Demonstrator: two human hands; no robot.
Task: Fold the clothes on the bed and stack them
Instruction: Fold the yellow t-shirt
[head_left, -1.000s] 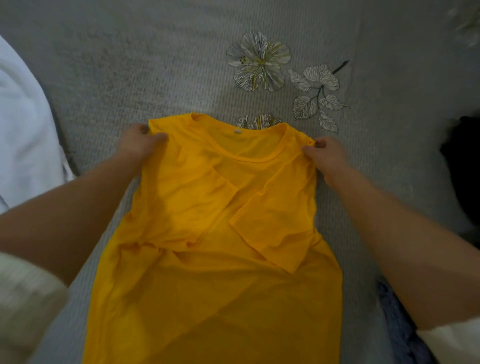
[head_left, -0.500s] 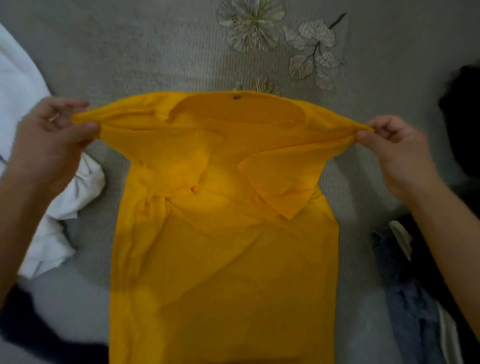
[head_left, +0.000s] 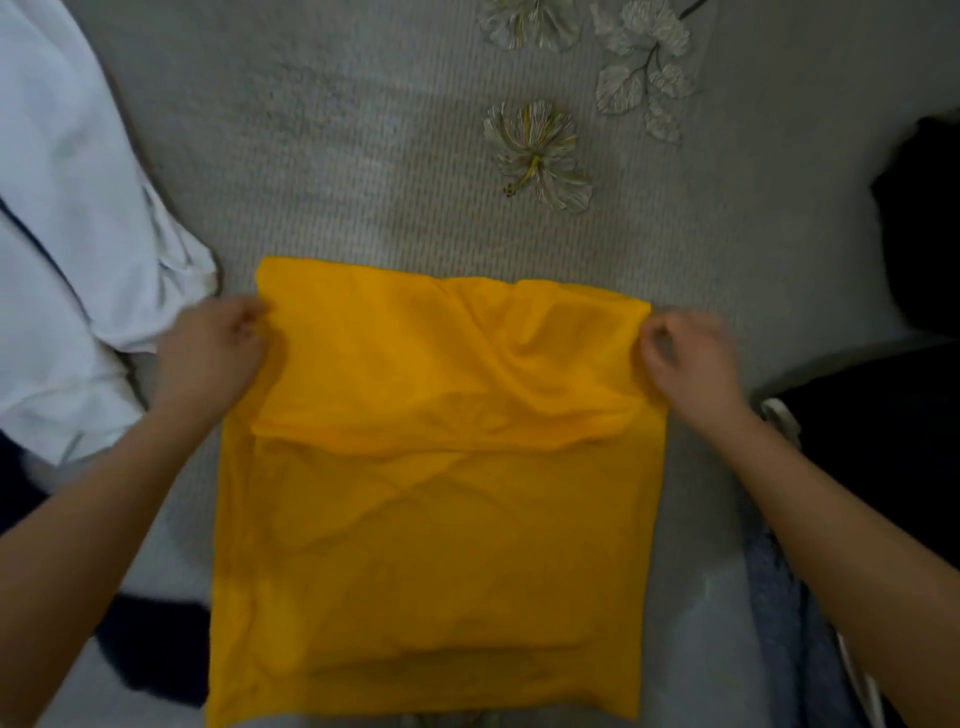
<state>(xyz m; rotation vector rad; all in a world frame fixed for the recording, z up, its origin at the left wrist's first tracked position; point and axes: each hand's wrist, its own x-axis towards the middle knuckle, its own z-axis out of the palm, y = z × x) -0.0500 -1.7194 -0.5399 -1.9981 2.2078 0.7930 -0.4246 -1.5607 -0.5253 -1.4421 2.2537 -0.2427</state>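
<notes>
Since half a second ago you've flipped the collar end of the yellow shirt (head_left: 436, 467) toward you, so its top half now lies doubled over the lower half, centred on the grey bedspread (head_left: 363, 156). Your left hand (head_left: 210, 353) pinches the left end of the fold, your right hand (head_left: 688, 358) pinches the right end, both clenched on fabric. White garment (head_left: 67, 249) lies just left, dark clothes (head_left: 909, 415) right.
</notes>
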